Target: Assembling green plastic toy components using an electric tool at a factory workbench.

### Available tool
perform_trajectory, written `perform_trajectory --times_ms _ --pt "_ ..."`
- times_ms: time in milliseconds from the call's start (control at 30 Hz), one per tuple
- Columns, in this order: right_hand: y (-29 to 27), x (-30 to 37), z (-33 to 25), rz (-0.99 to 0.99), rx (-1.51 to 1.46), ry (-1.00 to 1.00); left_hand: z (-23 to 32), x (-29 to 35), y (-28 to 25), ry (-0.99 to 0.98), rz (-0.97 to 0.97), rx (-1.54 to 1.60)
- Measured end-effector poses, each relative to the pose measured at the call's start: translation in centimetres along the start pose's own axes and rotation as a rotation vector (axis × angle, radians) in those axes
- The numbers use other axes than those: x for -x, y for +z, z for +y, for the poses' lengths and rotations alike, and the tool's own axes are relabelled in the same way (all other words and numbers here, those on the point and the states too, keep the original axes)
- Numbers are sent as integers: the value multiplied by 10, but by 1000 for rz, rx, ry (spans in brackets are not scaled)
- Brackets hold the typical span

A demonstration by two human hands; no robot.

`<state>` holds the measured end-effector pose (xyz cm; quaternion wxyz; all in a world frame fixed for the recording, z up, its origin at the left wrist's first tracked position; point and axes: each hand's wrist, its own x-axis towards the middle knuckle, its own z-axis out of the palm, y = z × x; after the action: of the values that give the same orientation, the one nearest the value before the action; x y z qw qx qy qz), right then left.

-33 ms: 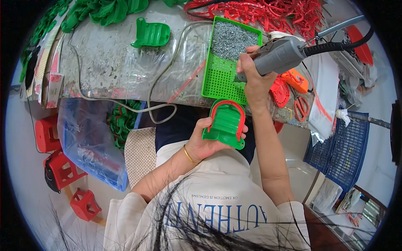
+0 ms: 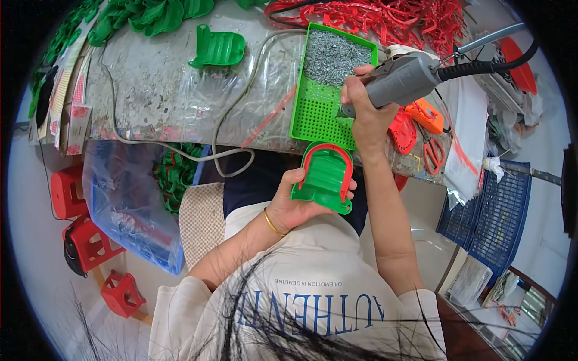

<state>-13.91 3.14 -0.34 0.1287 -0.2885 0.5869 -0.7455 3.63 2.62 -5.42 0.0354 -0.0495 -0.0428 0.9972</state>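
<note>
My left hand [image 2: 294, 201] is closed round a curved green plastic piece [image 2: 328, 194] in front of the table edge. A red U-shaped strip [image 2: 348, 163] lies along the rim of that piece. In my right hand [image 2: 370, 117] is a grey electric screwdriver [image 2: 400, 81], its tip pointing down to the left over the green perforated tray [image 2: 293, 120]. Small silvery screws [image 2: 337, 57] fill the far part of the tray. The screwdriver's bit is hard to make out against the green mesh.
Another green piece [image 2: 220, 48] lies on the plastic-covered table [image 2: 162, 90], near a looping grey cable [image 2: 226, 114]. Green pieces [image 2: 150, 15] and red strips [image 2: 385, 21] are heaped at the back. Scissors [image 2: 433, 157] and an orange tool [image 2: 425, 114] lie at the right. A lined blue crate [image 2: 129, 204] stands at the left.
</note>
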Motion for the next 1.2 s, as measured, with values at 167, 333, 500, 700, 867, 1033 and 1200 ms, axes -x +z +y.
perform_trajectory --times_ms 167,333,500,700,867,1033,1200 --pt "1 1 2 18 2 10 0 1 -1 4 20 5" --pt "1 2 4 14 23 -6 1 2 -2 -2 2 10" --pt "0 2 6 2 26 -28 2 3 -3 -2 7 13" --pt "2 -1 -15 9 -31 -77 1 1 -5 0 -27 9" --pt "10 13 -59 -16 -59 -60 -1 2 -6 16 -30 18" --pt "8 31 -63 -59 -52 -11 -1 3 -6 26 -12 8" --pt "10 35 -65 -43 -57 6 -2 3 -4 35 0 -22"
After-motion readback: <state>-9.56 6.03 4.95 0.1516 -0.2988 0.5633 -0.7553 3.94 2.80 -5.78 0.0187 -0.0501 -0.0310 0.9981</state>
